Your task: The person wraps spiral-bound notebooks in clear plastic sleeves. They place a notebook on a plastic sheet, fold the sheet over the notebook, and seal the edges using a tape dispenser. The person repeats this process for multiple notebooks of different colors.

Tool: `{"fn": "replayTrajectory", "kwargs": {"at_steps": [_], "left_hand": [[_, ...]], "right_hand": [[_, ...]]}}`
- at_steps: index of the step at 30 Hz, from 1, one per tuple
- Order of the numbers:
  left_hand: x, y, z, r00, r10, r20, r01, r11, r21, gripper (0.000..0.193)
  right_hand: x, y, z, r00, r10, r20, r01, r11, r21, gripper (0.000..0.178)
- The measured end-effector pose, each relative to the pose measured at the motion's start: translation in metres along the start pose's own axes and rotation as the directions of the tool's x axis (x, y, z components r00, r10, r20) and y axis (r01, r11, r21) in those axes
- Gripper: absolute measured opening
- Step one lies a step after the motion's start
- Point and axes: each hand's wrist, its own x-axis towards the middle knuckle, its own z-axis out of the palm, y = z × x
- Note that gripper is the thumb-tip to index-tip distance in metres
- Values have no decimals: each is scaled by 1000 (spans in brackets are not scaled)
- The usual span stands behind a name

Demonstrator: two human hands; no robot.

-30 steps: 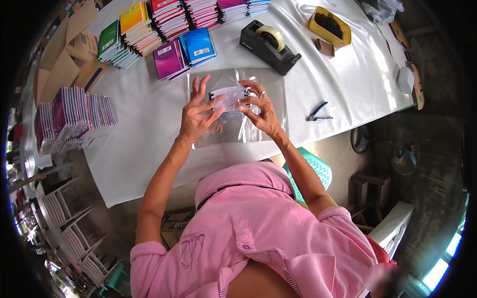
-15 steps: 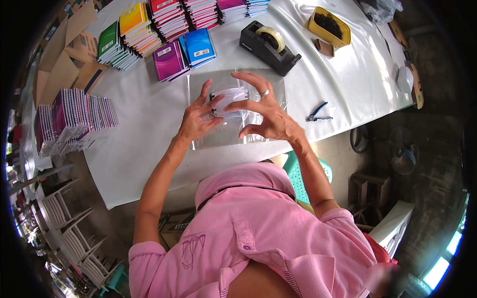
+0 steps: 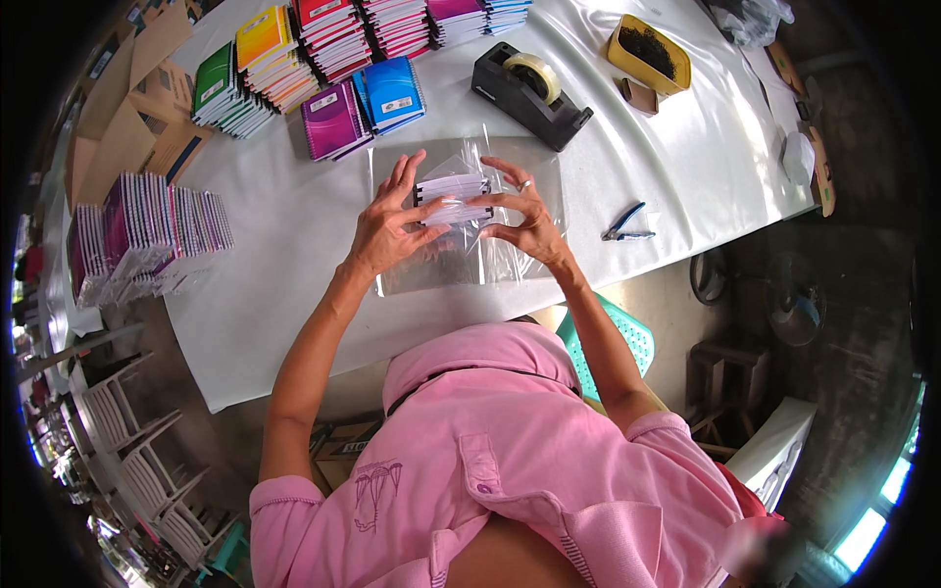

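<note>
A small stack of notebooks stands on edge between my hands, white page edges up, with dark spiral bindings at its sides. Clear plastic film lies around and under it, creased on the right. My left hand holds the stack from the left, its index finger across the pages and thumb at the near side. From the right, my right hand, with a ring on one finger, grips the stack and film between index finger and thumb. Other fingers of both hands are raised. The covers are mostly hidden.
Colourful notebook stacks line the far side, with purple and blue ones nearer. Wrapped notebooks sit left by cardboard boxes. Rightward are a tape dispenser, a yellow tub and blue-handled nippers.
My right hand has moved left and in, and its fingers have closed against the stack and film. My left fingers have drawn closer together. The film now stands up in folds beside the stack.
</note>
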Motion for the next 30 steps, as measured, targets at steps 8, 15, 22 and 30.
{"fn": "replayTrajectory", "kwargs": {"at_steps": [8, 15, 22, 30], "left_hand": [[0, 1, -2, 1000, 15, -21, -15, 1000, 7, 44], [1, 0, -2, 999, 42, -28, -40, 998, 58, 38], [9, -9, -4, 999, -40, 1, 40, 988, -150, 38], [33, 13, -8, 896, -419, 148, 385, 564, -731, 60]], "right_hand": [[-5, 1, 3, 996, -16, -91, 10, 998, -62, 44], [5, -8, 18, 994, -38, -101, 35, 999, -32, 25], [28, -14, 13, 997, -2, -83, 5, 999, 33, 18], [51, -13, -3, 964, 262, 50, -267, 947, 177, 30]]}}
